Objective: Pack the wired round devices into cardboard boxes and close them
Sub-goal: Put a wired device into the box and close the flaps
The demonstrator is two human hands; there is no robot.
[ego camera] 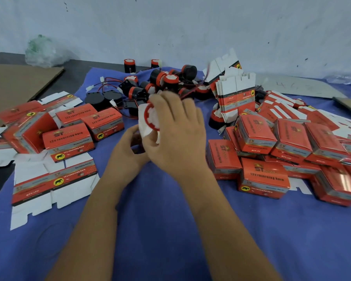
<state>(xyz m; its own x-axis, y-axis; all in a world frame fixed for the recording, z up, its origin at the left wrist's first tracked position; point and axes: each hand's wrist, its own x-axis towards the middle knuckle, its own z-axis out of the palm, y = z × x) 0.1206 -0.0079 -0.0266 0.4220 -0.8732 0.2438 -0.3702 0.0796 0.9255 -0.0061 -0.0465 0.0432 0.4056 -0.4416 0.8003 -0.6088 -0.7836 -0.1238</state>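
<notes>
I see the round device point(152, 118), red-rimmed with a white face, held at the middle of the blue cloth point(170, 230) between both my hands. My right hand point(176, 134) curls over it; my left hand point(128, 147) grips from below. More devices point(160, 82) lie heaped beyond, closed boxes point(272, 159) right, flat box blanks point(49, 179) left.

Blue cloth point(170, 230) covers my work surface, dark tabletop point(77, 65) showing at its far left edge. Pale scuffed wall point(190, 27) behind, flat even light. Brown cardboard sheet point(18, 84) lies far left.
</notes>
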